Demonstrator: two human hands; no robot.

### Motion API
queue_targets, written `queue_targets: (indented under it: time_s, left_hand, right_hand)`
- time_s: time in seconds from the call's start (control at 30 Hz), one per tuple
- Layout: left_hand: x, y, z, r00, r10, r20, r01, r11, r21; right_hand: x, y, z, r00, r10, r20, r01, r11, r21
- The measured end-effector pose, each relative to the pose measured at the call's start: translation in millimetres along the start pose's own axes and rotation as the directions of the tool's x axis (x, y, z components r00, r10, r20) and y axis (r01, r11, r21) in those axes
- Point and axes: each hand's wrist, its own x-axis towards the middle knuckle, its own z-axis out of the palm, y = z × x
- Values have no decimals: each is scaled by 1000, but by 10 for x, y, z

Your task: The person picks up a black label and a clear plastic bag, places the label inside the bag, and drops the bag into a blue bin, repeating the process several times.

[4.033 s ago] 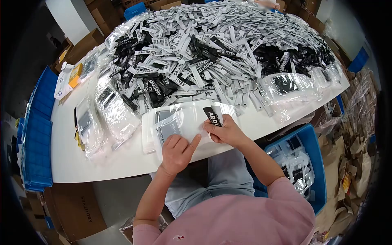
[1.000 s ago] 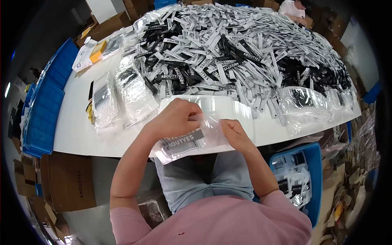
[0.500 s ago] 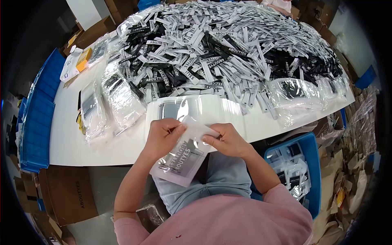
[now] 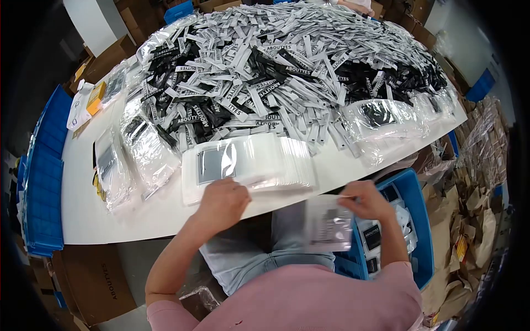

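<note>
My right hand [image 4: 365, 199] pinches the top edge of a translucent plastic bag [image 4: 329, 225] with dark print. The bag hangs over my lap beside the blue bin [image 4: 415, 220] and is slightly blurred by motion. Curled fingers close my left hand [image 4: 223, 203] at the front edge of a stack of clear plastic bags [image 4: 265, 160] on the table; whether anything is in them is hidden. The top bag of the stack carries a grey printed panel [image 4: 216, 164]. Black-labelled packets [image 4: 372, 237] lie inside the bin at my right.
A large heap of black and white ABOUTYES packets [image 4: 276, 83] covers the back of the white table [image 4: 132, 223]. More clear bag bundles [image 4: 149, 149] lie left and right [image 4: 381, 118]. Blue bins [image 4: 44, 176] stand at the left; brown paper [image 4: 458, 237] is at the right.
My hands have moved apart. The right hand has carried the printed bag rightward toward the blue bin. The left hand has let go of that bag and sits at the stack's edge.
</note>
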Motion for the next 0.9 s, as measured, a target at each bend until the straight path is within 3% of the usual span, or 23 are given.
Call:
queue_targets:
  time_s: [0.03,0.07,0.13,0.17,0.23,0.33,0.37,0.43,0.47,0.5,0.6,0.63,0.67,0.7,0.73,0.77,0.83,0.9]
  left_hand:
    - [-111,-133,-14,993,-115,-27,114,992,-45]
    - [-178,-211,-35,994,-110,-30,108,993,-44]
    - [-259,-311,-45,948,-296,-117,277,948,-156]
    - [-258,-358,2,960,-253,-119,239,964,-118]
    - [-72,-271,109,965,-212,-157,206,977,-57]
    - [74,-265,371,969,-189,-162,195,981,21]
    - [87,-304,466,971,-168,-172,180,982,59]
    - [78,-342,561,967,-137,-216,159,983,91]
    - [49,-359,569,966,-132,-221,157,983,100]
    - [14,-380,569,964,-106,-245,128,989,77]
    - [-132,-486,564,952,-40,-304,67,995,79]
    - [-190,-509,577,946,-21,-323,59,992,110]
    - [-229,-528,588,939,-4,-343,55,989,138]
    - [-219,-525,602,936,-20,-352,69,990,127]
    - [-209,-522,608,934,-19,-355,68,990,126]
    - [-203,-508,604,936,-31,-351,81,988,129]
    - [-188,-502,601,938,-40,-345,92,987,135]
    - [-193,-511,595,940,-43,-340,90,988,126]
  right_hand:
    - [-258,118,-290,955,288,70,-275,950,-151]
    - [-464,218,-509,826,556,89,-508,804,-310]
    - [-654,203,-586,893,341,-293,-450,685,-573]
    - [-591,260,-567,888,283,-364,-450,699,-556]
    - [-57,99,-391,871,346,-348,-447,853,-271]
    - [828,271,76,917,-39,-397,-36,983,-179]
    - [1146,312,151,917,61,-395,-86,995,-45]
    - [1778,541,315,885,187,-425,-268,954,-138]
    - [1969,620,419,892,186,-412,-288,937,-200]
    - [2122,700,503,897,186,-400,-306,916,-261]
    - [2291,892,519,908,158,-388,-190,981,-45]
    - [2261,868,500,894,176,-412,-166,984,61]
    - [2261,908,548,872,254,-419,-78,916,394]
    - [2273,875,540,857,329,-396,28,738,675]
    - [2271,877,448,851,368,-376,-76,793,604]
    - [2319,858,400,851,368,-376,-78,795,602]
    - [2484,642,290,754,399,-522,-13,803,596]
    - [2692,482,211,818,160,-552,-3,962,274]
